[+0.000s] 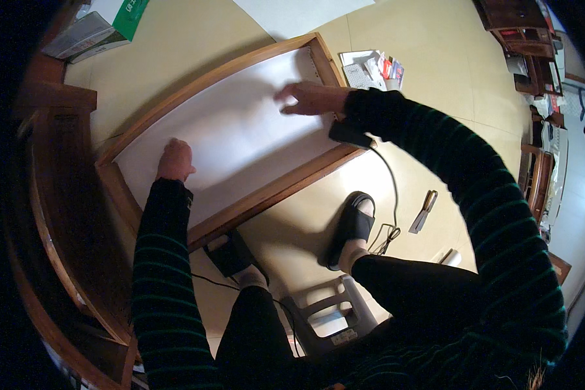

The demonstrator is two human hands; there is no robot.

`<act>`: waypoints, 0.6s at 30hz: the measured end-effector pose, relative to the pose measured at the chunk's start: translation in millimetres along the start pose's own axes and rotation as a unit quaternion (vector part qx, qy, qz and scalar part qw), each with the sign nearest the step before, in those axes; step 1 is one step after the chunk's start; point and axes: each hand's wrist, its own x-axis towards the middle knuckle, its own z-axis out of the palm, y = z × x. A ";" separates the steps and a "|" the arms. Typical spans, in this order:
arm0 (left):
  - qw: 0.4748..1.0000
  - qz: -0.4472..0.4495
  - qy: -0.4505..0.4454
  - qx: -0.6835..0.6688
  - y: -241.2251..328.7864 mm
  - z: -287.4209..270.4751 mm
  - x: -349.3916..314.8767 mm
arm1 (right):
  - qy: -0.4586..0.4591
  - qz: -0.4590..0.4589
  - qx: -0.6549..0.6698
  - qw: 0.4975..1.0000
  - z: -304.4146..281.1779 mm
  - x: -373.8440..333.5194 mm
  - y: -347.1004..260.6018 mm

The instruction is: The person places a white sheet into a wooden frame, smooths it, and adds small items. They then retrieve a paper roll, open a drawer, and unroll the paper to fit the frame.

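Observation:
A shallow wooden drawer point(266, 200) lies at a slant on the floor in front of me, its bottom covered by a smooth white sheet point(231, 133). Over the left part of the sheet is my left hand point(176, 160), back upward and fingers curled under. Whatever those fingers may hold is hidden. My right hand point(313, 99) reaches in across the drawer's right end, slightly blurred, with thumb and fingers apart and nothing between them. Just below my right wrist, a black block with a cord point(350, 134) rests at the drawer's right corner.
Dark wooden furniture point(65, 169) stands close on the left. A green and white box point(104, 32) and a large white sheet point(292, 14) lie beyond the drawer. Small papers and packets point(374, 70) sit right of it. A narrow brown-and-grey tool point(424, 212) and a grey stool point(331, 309) are nearer me.

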 end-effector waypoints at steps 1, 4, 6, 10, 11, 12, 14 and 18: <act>1.000 -0.003 -0.003 0.007 -0.3 -0.2 0.7 | 0.103 -0.001 -0.071 0.992 5.7 13.7 -2.2; 1.000 -0.002 0.016 -0.001 -1.0 2.1 1.9 | 0.193 0.026 -0.144 0.970 20.9 40.5 -11.4; 1.000 0.005 0.030 -0.006 -1.7 5.3 1.6 | 0.172 0.088 -0.146 0.970 23.7 50.1 -19.1; 0.996 0.035 0.076 0.004 -4.5 10.3 -2.1 | 0.166 0.191 -0.090 0.963 27.4 62.1 -36.1; 0.994 0.048 0.095 0.004 -5.6 10.4 -3.1 | 0.174 0.209 -0.097 0.957 30.0 64.0 -39.3; 0.997 0.037 0.071 -0.011 -5.5 9.1 -4.1 | 0.187 0.218 -0.098 0.953 33.3 65.2 -42.5; 0.998 0.017 0.043 -0.042 -3.8 3.7 -2.3 | 0.207 0.231 -0.111 0.944 40.4 67.3 -47.8; 0.998 -0.060 0.029 -0.020 16.4 -10.9 0.7 | 0.218 0.257 -0.119 0.934 43.5 70.7 -54.2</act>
